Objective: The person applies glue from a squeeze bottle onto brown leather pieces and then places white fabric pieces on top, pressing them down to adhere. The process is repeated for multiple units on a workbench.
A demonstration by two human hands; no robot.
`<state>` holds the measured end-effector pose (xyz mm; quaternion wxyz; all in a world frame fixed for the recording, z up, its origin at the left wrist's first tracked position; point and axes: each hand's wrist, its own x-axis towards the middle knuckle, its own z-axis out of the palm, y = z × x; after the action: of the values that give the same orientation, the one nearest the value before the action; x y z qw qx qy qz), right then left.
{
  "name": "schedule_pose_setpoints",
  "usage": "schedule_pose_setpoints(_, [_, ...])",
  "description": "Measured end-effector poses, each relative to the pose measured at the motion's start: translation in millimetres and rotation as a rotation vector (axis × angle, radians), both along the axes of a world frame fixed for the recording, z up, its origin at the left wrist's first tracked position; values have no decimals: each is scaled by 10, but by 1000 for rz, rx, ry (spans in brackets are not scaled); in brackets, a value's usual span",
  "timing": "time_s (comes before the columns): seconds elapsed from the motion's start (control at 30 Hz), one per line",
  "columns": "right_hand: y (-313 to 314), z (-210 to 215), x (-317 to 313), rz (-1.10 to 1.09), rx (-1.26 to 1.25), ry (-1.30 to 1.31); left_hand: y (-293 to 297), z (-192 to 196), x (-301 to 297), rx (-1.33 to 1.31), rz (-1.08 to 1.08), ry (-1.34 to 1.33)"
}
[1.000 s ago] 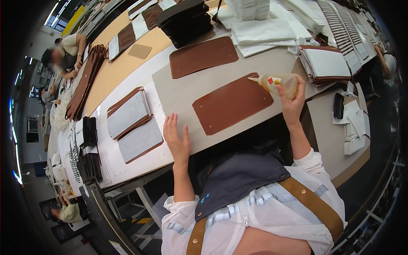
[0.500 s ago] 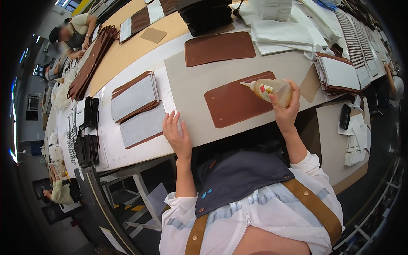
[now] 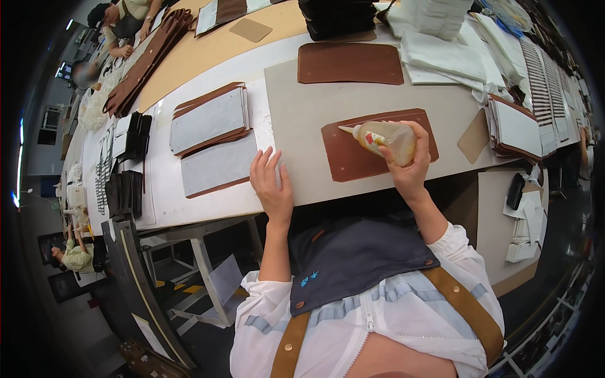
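Observation:
My right hand (image 3: 411,162) is wrapped round a translucent squeeze bottle (image 3: 397,140) holding amber liquid. The bottle is tilted, its pale narrow nozzle pointing left above a brown leather panel (image 3: 350,160), which it partly covers; whether the tip touches the leather I cannot tell. The panel lies flat on a grey board (image 3: 296,126). At the table's front edge my left hand (image 3: 272,187) has its fingers spread and holds nothing. Nearest to it is a panel with a grey-white face (image 3: 214,165) and brown edges, partly under a stack of similar panels (image 3: 208,123).
Another brown panel (image 3: 350,63) lies farther back, before a black stack (image 3: 334,19). White padding sheets (image 3: 441,60) are piled at the far right, near more stacked panels (image 3: 517,129). Brown straps (image 3: 148,63) and black pieces (image 3: 126,194) lie left. A co-worker (image 3: 123,25) stands at the far left.
The bottle has moved left over the leather panel in my right hand, its nozzle now farther in from the panel's far edge. My left hand stays spread. The whole view has shifted slightly.

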<state>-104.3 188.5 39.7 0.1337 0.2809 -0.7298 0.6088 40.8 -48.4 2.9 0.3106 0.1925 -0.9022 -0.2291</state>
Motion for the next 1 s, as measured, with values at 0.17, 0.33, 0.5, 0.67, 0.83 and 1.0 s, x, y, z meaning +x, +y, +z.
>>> schedule_pose_setpoints(0.17, [-187,-25,10,100,-25,11,-11,-22,9,-3,8,3])
schedule_pose_setpoints(0.33, [-208,63,-193,204,-2,-100,-3,-13,10,-3,21,17])
schedule_pose_setpoints(0.5, [-125,353,-610,358,-36,-399,-3,-25,2,-1,16,34])
schedule_pose_setpoints(0.67, [-179,359,-756,442,40,-392,-2,-10,6,-11,31,25])
schedule_pose_setpoints(0.83, [-219,317,-789,448,70,-383,3,-5,8,-14,35,24])
schedule_pose_setpoints(1.0, [-183,347,-799,472,109,-383,1,-12,-2,-28,38,12])
